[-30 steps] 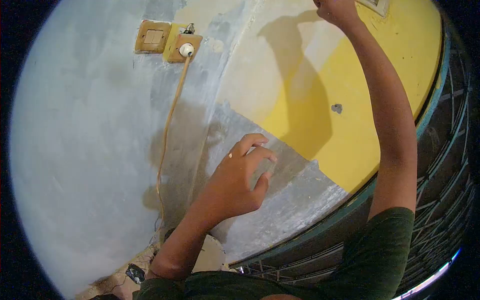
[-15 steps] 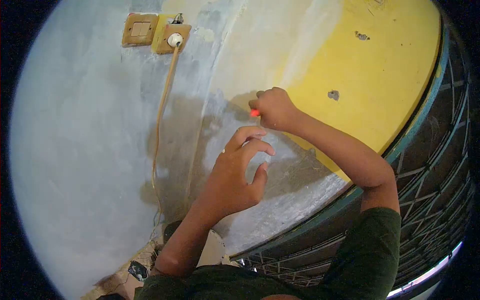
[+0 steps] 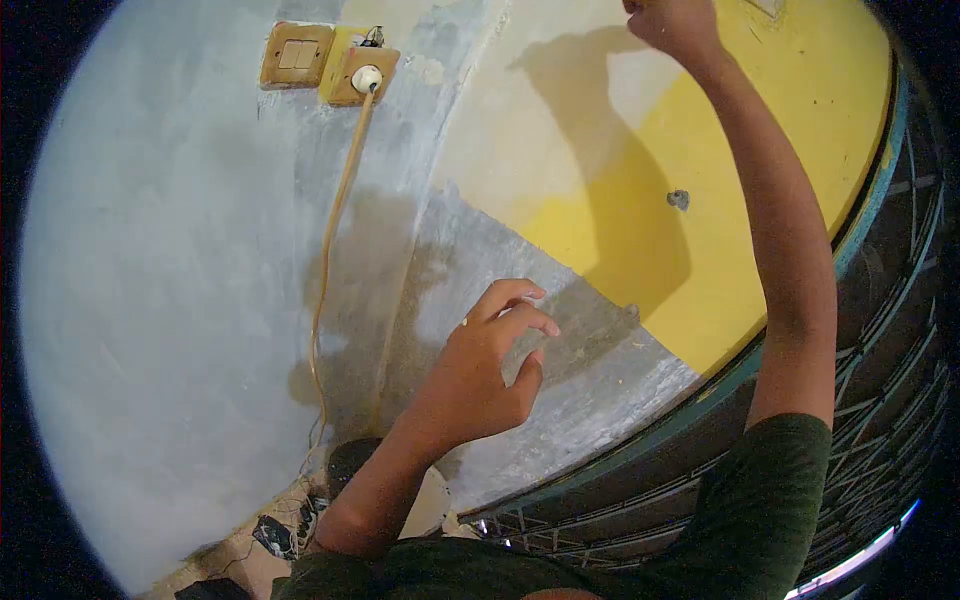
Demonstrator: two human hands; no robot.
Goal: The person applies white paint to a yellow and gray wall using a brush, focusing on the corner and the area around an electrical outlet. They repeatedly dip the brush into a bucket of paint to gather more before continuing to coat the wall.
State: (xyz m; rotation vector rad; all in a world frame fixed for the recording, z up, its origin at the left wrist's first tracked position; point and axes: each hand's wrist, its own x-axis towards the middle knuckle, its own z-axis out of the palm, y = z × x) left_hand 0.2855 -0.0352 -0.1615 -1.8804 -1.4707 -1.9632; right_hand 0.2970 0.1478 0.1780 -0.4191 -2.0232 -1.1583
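Note:
My left hand (image 3: pixel 495 360) is held before the grey part of the wall (image 3: pixel 500 250), its fingers curled but apart, with nothing between them. Higher up, my right hand (image 3: pixel 680 25) is at the top edge of the view, in front of the yellow and whitish paint (image 3: pixel 740 130). Its fingers are bent and partly cut off by the frame, so what they hold, if anything, cannot be made out. The shadow of the right arm falls on the wall beside it.
A wooden-framed switch (image 3: pixel 297 55) and a socket (image 3: pixel 362 78) with a white plug are at the upper left. A tan cable (image 3: pixel 335 220) hangs down from the plug. At the right is a dark metal lattice (image 3: pixel 890 300). Tangled cords (image 3: pixel 290 530) lie at the bottom left.
My right hand has moved up and to the right, and the red-orange object at its fingers is no longer visible. My left hand sits slightly lower in the view, its pose much the same.

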